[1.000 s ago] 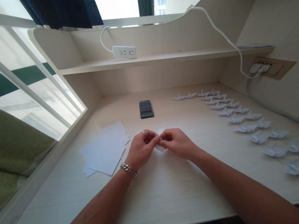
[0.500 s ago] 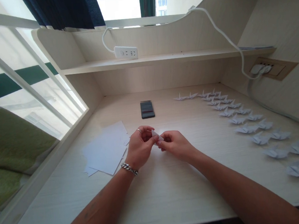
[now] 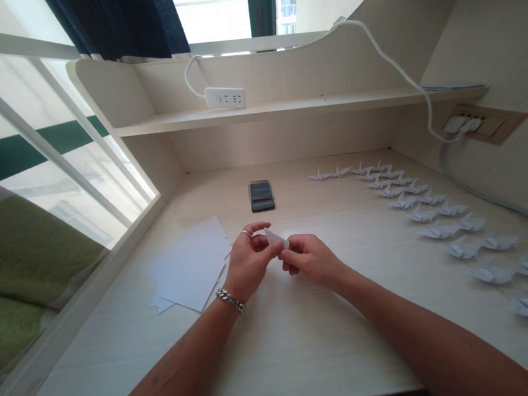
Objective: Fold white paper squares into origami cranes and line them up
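Note:
Both hands meet over the middle of the desk and pinch one small folded piece of white paper point(image 3: 276, 237). My left hand point(image 3: 250, 261), with a ring and a metal bracelet, grips its left side. My right hand point(image 3: 309, 258) holds the right side with fingers curled. The paper's pointed tip sticks up between the two thumbs. A loose stack of white paper sheets point(image 3: 190, 266) lies just left of my left hand.
Two curved rows of several folded paper cranes point(image 3: 438, 213) run along the right side of the desk point(image 3: 306, 343). A dark phone point(image 3: 261, 196) lies behind the hands. A white power strip point(image 3: 225, 97) sits on the shelf, with a wall socket point(image 3: 471, 122) at right.
The folded paper has been turned up so its point shows between the thumbs. My left index finger has lifted and both hands have shifted slightly.

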A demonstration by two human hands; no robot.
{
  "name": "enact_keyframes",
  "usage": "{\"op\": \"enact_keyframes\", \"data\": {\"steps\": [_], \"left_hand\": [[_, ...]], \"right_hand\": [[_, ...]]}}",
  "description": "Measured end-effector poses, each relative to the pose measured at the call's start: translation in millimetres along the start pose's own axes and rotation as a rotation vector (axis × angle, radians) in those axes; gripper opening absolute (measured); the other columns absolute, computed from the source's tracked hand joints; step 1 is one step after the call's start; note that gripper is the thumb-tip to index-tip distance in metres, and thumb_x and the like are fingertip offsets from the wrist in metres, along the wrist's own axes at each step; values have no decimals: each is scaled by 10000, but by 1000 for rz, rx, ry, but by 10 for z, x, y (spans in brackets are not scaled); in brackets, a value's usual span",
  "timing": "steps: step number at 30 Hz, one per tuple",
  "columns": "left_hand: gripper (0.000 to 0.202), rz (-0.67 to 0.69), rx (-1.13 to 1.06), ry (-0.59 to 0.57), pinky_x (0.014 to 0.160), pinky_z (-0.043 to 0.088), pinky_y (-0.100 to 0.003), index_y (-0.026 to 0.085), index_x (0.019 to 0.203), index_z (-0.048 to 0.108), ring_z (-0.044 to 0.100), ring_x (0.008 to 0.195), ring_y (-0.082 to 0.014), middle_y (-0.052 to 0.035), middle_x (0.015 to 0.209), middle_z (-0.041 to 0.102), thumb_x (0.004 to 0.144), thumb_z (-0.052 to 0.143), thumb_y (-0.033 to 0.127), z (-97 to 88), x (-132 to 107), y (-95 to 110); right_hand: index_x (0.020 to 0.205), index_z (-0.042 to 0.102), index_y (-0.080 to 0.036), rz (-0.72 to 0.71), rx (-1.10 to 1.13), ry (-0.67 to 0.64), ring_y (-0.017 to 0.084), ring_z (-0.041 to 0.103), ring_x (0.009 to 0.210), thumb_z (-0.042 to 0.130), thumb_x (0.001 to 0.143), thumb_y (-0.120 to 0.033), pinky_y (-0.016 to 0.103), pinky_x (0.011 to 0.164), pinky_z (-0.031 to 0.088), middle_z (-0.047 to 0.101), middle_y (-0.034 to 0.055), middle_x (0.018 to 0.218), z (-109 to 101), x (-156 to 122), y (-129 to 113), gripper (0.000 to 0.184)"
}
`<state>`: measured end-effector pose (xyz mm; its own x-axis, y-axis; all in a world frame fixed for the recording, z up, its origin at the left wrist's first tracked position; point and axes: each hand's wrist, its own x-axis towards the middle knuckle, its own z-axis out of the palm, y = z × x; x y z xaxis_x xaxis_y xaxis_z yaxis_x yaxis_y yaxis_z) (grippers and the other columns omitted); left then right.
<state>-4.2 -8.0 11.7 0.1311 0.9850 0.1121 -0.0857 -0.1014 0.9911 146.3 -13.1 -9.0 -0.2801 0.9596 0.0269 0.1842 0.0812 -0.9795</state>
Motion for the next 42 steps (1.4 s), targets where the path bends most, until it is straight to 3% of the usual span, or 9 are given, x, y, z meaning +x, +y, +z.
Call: {"op": "enact_keyframes", "data": {"steps": [3,10,21,26,28,32,36,42], "left_hand": [[475,-27,9,-4,553,462,-240,139,1042,529,594,539,-121,65,555,586,641,775,203,-1,0,14],[489,-10,-51,167,623,489,-261,144,1005,524,634,606,-139,12,639,678,606,798,210,-76,56,51],[470,33,-109,213,657,491,-285,152,996,527,644,621,-145,-9,671,698,627,797,263,-107,116,-3],[474,31,-222,324,674,491,-266,143,1002,530,612,622,-112,21,634,658,627,800,249,-202,168,18],[419,-11,-192,258,675,495,-275,136,991,564,610,632,-114,-6,687,670,678,766,327,-182,147,6],[289,-62,25,-58,606,493,-299,141,718,629,600,601,-152,-27,631,640,681,746,403,-72,76,-62],[315,-35,155,-82,586,478,-286,150,565,588,582,579,-149,-25,576,613,689,739,398,-67,69,-97],[374,-92,55,-102,614,500,-296,131,656,653,590,587,-149,-42,612,628,778,636,484,-102,77,-52]], "right_hand": [[634,534,-172,29,17,-39,110,550,503,584,804,-308,235,500,427,618,10,581,-26,-14,-12,223],[594,520,-172,77,117,-80,86,515,449,621,774,-297,210,457,393,602,-5,530,13,-22,-65,242],[587,532,-170,75,196,-86,88,510,441,642,748,-296,218,462,385,604,-7,516,12,6,-101,232],[603,548,-165,71,173,-78,89,512,459,633,751,-286,219,476,385,613,-2,535,-11,-5,-85,209],[607,547,-166,57,177,-61,92,515,466,635,755,-305,224,484,394,617,2,545,-22,-2,-67,222],[615,545,-171,24,130,-42,108,540,506,650,760,-376,240,513,423,625,13,575,-39,8,-27,272],[677,591,-162,-6,62,-12,124,575,571,637,779,-415,237,528,429,647,29,646,-58,17,-19,276],[684,622,-164,20,122,-37,121,583,597,617,791,-394,233,551,430,657,27,666,-76,2,-79,253]]}}
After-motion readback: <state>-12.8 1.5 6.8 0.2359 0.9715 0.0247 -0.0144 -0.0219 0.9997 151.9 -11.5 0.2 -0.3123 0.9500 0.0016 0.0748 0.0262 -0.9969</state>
